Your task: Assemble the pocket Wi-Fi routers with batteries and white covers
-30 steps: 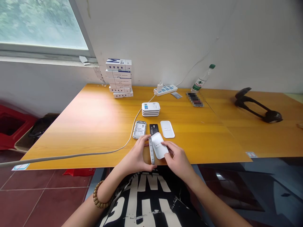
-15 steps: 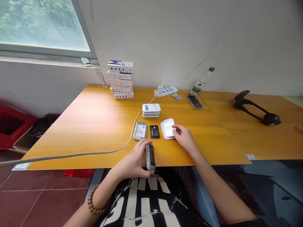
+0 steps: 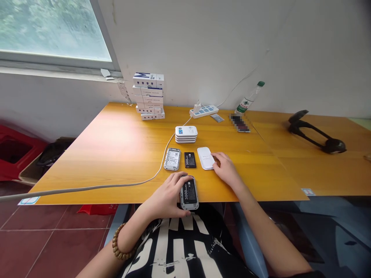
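My left hand (image 3: 166, 197) is closed around a white portable device (image 3: 194, 205) at the table's front edge. The device's back is off, and a black 3000 mAh battery (image 3: 189, 194) sits inside it, facing up. My right hand (image 3: 227, 170) pinches the right edge of a white back cover (image 3: 205, 158), which lies on the table. Whether a second cover lies under it, I cannot tell. Left of the cover is a loose black battery (image 3: 190, 160). Beside that rests another device with its back off (image 3: 172, 159), a printed label showing in its bay.
A stack of closed white devices (image 3: 186, 134) stands behind the parts. Further back are stacked white boxes (image 3: 148, 95), a power strip (image 3: 204, 111), a bottle (image 3: 249, 99) and a blurred phone (image 3: 240, 123). A cable (image 3: 116, 187) crosses the table's left. A black stand (image 3: 315, 135) lies right.
My left hand has turned the device from its edge so that its battery faces up. The white cover under my right hand, slanted across another before, now lies flat and straight.
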### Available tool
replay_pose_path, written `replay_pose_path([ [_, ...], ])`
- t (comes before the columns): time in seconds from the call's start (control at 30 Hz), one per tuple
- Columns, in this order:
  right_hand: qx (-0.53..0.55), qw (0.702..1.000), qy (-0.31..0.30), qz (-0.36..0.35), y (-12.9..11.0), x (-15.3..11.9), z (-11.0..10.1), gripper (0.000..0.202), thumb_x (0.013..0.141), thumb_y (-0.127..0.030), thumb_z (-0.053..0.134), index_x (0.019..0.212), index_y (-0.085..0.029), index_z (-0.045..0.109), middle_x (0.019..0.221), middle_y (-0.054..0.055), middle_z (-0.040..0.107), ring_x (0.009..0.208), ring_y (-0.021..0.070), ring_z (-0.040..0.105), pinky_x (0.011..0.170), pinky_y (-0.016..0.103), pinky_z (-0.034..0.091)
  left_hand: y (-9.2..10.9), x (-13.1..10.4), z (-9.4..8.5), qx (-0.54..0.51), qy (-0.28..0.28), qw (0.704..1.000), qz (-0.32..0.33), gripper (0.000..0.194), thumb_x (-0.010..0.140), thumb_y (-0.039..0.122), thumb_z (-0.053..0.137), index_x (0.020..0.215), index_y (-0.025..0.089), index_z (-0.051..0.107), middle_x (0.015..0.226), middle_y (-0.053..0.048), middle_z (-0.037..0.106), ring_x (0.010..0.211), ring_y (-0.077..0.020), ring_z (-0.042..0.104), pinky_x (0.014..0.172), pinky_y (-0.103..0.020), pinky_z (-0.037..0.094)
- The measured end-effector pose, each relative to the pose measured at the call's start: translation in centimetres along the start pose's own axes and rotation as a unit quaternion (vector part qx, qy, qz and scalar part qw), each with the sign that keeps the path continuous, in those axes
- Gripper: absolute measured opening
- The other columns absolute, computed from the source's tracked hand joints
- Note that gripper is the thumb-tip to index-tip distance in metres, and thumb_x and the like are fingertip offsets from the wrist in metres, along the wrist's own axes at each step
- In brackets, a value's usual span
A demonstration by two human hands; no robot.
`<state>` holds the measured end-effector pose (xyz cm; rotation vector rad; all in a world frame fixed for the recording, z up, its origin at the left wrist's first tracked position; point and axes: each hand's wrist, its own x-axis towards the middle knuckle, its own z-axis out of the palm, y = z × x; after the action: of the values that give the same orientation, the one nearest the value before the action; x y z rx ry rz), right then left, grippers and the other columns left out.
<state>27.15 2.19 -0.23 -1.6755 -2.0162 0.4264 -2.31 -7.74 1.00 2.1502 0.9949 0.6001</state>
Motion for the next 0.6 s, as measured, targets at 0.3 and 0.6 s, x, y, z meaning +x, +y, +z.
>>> replay_pose_path([
  [0.3, 0.042, 0.997, 0.06, -0.031, -1.7, -1.2, -0.5, 0.027, 0.096, -0.024, 0.052, 0.116, -0.019, 0.069, 0.124, 0.015, 0.065, 0.123, 0.0333, 0.064, 0.111, 0.052, 0.05, -0.2, 0.2, 0.5, 0.018, 0.025, 1.0, -0.002, 0.107, 0.068, 0.036, 0.097, 0.156, 0.029, 0.037, 0.159, -0.016, 0.045, 0.15, -0.0406, 0.043, 0.123, -0.061, 0.042],
  [0.6, 0.082, 0.966, -0.164, -0.184, -8.1, -4.6, 0.6, 0.013, 0.098, -0.015, 0.057, 0.107, -0.023, 0.062, 0.117, 0.01, 0.062, 0.117, 0.0274, 0.06, 0.107, 0.047, 0.053, -0.9, 0.3, 1.1, -0.009, 0.06, 0.998, 0.001, 0.125, 0.063, 0.033, 0.102, 0.161, 0.033, 0.026, 0.161, -0.014, 0.046, 0.15, -0.0395, 0.044, 0.122, -0.062, 0.045],
])
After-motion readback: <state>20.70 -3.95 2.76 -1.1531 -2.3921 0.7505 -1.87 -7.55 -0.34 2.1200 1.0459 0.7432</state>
